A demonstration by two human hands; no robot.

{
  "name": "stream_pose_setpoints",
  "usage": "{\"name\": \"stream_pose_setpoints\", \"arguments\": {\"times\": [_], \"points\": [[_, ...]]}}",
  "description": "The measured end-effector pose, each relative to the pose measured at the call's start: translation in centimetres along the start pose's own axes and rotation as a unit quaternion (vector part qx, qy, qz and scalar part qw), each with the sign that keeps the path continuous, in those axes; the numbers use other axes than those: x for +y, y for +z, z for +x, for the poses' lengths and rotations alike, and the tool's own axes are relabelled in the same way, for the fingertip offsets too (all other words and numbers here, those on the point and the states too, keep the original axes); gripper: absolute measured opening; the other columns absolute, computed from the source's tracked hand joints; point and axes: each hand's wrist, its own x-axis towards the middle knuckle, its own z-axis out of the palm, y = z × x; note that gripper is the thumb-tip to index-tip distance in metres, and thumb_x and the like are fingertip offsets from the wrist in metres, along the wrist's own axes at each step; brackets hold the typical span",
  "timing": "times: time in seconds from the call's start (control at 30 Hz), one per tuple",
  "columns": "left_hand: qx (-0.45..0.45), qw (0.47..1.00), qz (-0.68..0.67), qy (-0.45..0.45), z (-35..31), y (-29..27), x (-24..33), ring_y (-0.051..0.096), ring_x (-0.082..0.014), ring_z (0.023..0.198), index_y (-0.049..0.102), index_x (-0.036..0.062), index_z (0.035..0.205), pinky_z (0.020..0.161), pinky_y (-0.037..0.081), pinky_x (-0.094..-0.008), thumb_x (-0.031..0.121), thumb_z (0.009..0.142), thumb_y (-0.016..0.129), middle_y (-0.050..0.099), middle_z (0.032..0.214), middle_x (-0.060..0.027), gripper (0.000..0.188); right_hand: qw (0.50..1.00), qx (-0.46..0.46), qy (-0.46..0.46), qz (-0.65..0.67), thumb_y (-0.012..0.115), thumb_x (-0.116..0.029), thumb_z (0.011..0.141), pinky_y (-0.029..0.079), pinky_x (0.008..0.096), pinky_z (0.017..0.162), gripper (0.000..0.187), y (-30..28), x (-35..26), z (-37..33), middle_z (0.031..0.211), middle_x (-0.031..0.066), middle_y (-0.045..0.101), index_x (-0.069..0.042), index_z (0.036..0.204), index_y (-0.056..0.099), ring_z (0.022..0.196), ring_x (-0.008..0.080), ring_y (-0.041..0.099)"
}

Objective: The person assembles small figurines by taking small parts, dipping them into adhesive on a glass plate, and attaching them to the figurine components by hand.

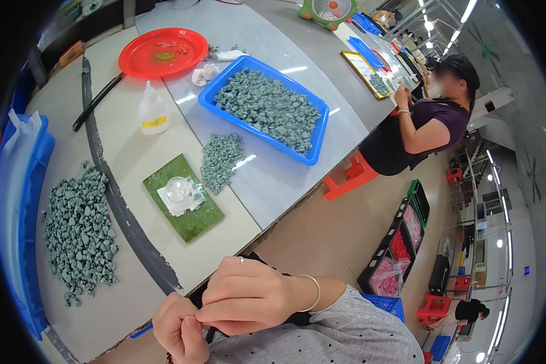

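Note:
Close to my body, in front of the table's near edge, my two hands meet with their fingertips together. My left hand [181, 329] is curled, its thumb against the bent fingers. Over it reaches my right hand [249, 295], closed, with a thin ring and a pale bangle on the wrist. Anything between the fingers is hidden. Nearest on the table is a green rectangular board [205, 222] bearing a small clear round dish [181, 193] on white tissue. Beside the board lies a small heap of grey-green stone pieces [221, 159].
A blue tray [314, 155] holds more grey-green pieces; a larger pile [79, 233] lies left. Farther back are a white squeeze bottle [153, 112], a red plate [191, 42] and a black rod [97, 102]. A blue bin [33, 182] stands far left. A co-worker [434, 124] sits at right.

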Motion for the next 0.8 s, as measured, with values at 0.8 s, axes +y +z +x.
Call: {"name": "stream_pose_setpoints", "arguments": {"times": [0.8], "points": [[-0.111,0.927,-0.325,-0.148,1.5,-2.0,0.2,0.049,-0.0084,0.052,0.051,-0.0008,0.091,0.051,0.040,-0.0204,0.019,0.090,0.051,0.060,0.075,-0.0116,0.020,0.925,-0.002,-0.111,-0.364,0.066,0.014,0.057,0.044,0.0266,0.053,0.022,-3.8,7.7,4.5,0.069,0.0068,0.058,0.001,0.074,0.062,0.059,0.0211,0.055]]}}
